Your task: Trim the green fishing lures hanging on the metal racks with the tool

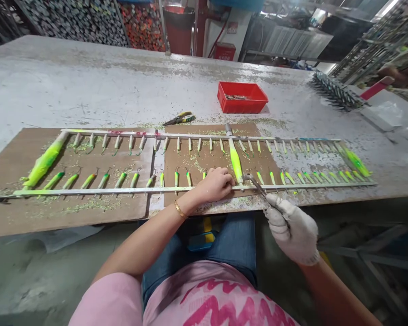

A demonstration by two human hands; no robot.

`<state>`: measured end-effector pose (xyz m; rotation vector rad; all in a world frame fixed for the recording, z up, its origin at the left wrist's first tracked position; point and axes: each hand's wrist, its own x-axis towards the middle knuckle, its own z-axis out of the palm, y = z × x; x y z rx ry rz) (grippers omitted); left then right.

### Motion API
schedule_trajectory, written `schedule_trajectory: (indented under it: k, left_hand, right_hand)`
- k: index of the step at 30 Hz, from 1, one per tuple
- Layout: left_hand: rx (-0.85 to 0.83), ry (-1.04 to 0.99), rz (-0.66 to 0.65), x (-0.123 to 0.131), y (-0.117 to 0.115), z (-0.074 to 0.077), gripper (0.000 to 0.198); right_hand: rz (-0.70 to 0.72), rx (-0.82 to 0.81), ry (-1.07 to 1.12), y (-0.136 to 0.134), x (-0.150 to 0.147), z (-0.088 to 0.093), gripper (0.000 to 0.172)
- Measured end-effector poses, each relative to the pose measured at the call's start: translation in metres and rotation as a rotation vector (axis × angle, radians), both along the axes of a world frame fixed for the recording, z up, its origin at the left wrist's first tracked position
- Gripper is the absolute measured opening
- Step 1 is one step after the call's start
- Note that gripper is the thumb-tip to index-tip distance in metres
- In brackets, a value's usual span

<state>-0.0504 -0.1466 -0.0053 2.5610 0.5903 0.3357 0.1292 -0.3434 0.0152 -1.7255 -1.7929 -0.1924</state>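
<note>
A long metal rack (197,189) lies across the table, with small painted fishing lures (104,181) in rows along both rails. The near row is bright yellow-green; the far row (130,142) looks paler, with hooks showing. Thick yellow-green crossbars (235,160) join the rails. My bare left hand (215,184) is closed at the near rail, just left of the middle crossbar; its fingertips and anything in them are hidden. In a white glove, my right hand (290,226) grips a metal hand tool with a curved head (256,183), whose tip is beside that crossbar's near end.
Cardboard sheets (122,213) under the rack carry yellow-green flakes. Beyond it lie pliers (181,118) and a red bin (243,108) with small pieces inside. A bundle of dark lures (338,90) lies at the right, near another person's hand (394,74).
</note>
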Motion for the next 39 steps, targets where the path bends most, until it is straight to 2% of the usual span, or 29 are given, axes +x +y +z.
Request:
schedule_trajectory:
  k: [4,8,13,17,21,26,30,34,39]
  left_hand:
    - [-0.014,0.008,-0.004,-0.0003,0.0001,-0.0006,0.021]
    - [-0.011,-0.007,-0.006,-0.0006,0.0004,-0.0014,0.021]
    - [-0.014,-0.002,-0.008,-0.0011,0.0002,-0.0011,0.022]
    - [-0.007,-0.013,-0.007,-0.0019,0.0000,-0.0006,0.022]
    - [-0.012,-0.003,-0.004,-0.0021,0.0002,-0.0005,0.023]
    - [-0.004,-0.007,-0.012,-0.0024,0.0014,-0.0018,0.022]
    - [-0.012,0.009,-0.007,-0.0026,0.0016,-0.0018,0.022]
    - [-0.012,0.008,-0.012,-0.0026,0.0012,-0.0011,0.022]
    - [-0.018,0.013,-0.008,-0.0029,0.0012,-0.0004,0.023]
  right_hand:
    - [0.028,0.004,-0.142,0.0027,-0.0013,0.0034,0.027]
    - [0.034,0.124,-0.103,0.0029,-0.0027,0.0084,0.032]
    - [0.023,0.013,-0.147,0.0050,-0.0017,0.0052,0.026]
    - [-0.030,0.093,-0.044,0.0046,0.0000,0.0026,0.033]
    - [0.004,-0.015,-0.146,0.0061,-0.0018,0.0030,0.027]
    - [-0.011,0.086,-0.128,0.0071,-0.0038,0.0050,0.029]
    - [0.027,0.013,-0.199,0.0073,-0.0051,0.0064,0.025]
    - [0.003,0.111,-0.160,0.0060,-0.0064,0.0070,0.029]
    - [0.035,0.058,-0.254,0.0050,-0.0086,0.0076,0.025]
